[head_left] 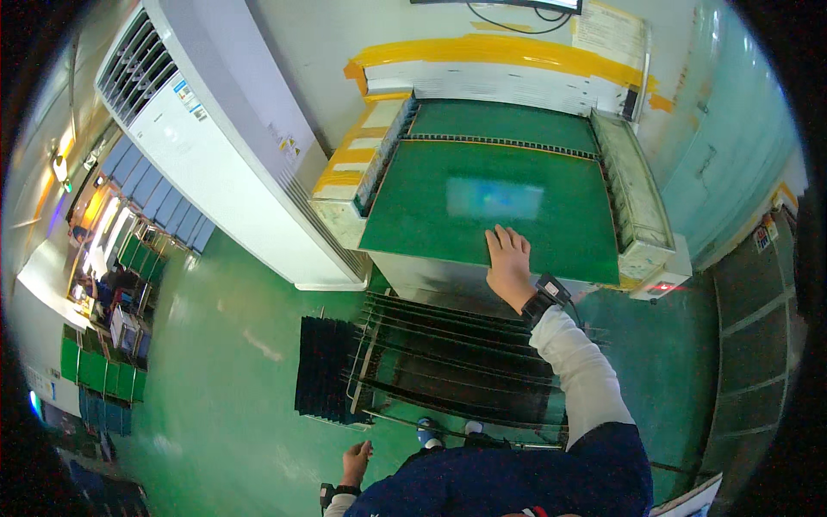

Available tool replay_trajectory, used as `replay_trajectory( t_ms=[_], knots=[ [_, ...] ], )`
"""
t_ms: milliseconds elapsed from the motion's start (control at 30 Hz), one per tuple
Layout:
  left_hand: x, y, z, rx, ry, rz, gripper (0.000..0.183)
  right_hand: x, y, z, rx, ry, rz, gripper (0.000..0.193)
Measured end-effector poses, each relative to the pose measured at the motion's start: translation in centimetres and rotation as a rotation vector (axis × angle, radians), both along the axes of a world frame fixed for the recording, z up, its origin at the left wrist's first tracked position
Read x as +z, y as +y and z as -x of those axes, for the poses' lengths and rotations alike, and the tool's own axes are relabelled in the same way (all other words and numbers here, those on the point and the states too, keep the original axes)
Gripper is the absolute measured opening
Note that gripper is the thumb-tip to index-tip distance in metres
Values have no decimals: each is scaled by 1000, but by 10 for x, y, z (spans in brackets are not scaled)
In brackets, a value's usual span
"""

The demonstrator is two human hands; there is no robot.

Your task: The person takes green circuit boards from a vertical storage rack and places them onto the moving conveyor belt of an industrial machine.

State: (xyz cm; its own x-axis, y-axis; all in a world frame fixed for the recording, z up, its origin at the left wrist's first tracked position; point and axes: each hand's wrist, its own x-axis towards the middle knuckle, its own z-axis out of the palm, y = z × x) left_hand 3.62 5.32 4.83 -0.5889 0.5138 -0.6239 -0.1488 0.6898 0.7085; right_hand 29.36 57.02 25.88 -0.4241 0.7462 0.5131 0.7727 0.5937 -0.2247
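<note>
Green is the colour of the two flat panels in front of me: a front panel (pixel 413 211) and a rear panel (pixel 504 121), with one dark chain-like strip (pixel 508 144) crossing between them. I count one right hand (pixel 509 266) of mine on the front panel and one left hand (pixel 355 464) low beside my body. Each wrist wears one black device, a right one (pixel 541 299) and a left one (pixel 326 495). Two shoes (pixel 428 433) show under me, and one tall white air conditioner (pixel 228 159) stands to my left.

The front panel lies flat on the machine, its near edge toward me. Its long axis runs left to right, the right end slightly nearer me, and a pale blue reflection shines on its face. My right hand rests at that near edge, palm down, fingers lightly spread and clamped on nothing. My left-hand fingers curl loosely; I cannot tell whether they grip anything.

The machine bed holds both panels between two pale side housings, a left housing (pixel 351 177) patched with yellow tape and a right housing (pixel 636 189). Below stands one metal-framed rack (pixel 365 362) crossed by dark bars, too dim inside for me to tell its load. A black ribbed stack (pixel 326 370) sits at its left end. Far left, another rack holds green sheets (pixel 102 370).
</note>
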Motion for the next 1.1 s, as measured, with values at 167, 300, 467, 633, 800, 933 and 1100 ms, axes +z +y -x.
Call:
replay_trajectory(
  t_ms=[167,300,467,633,800,933,1100],
  knots=[
    [-7,-8,3,11,-17,19,35,-4,9,-1,-11,47,-28,57],
    [-10,-13,7,66,-99,31,36,-9,11,-1,-25,63,-39,58],
    [2,-6,2,110,-100,61,34,0,13,-7,-59,106,15,57],
    [-1,-6,-2,110,-115,5,36,-11,20,-5,-40,62,-55,53],
    [-26,-16,22,33,-93,-14,37,-15,27,-11,-61,53,-102,51],
    [-25,-12,28,-18,-88,-60,37,-21,32,-13,-55,29,-60,50],
    [11,11,18,-9,-47,22,36,-16,26,-15,-92,-14,-59,49]
  ],
)
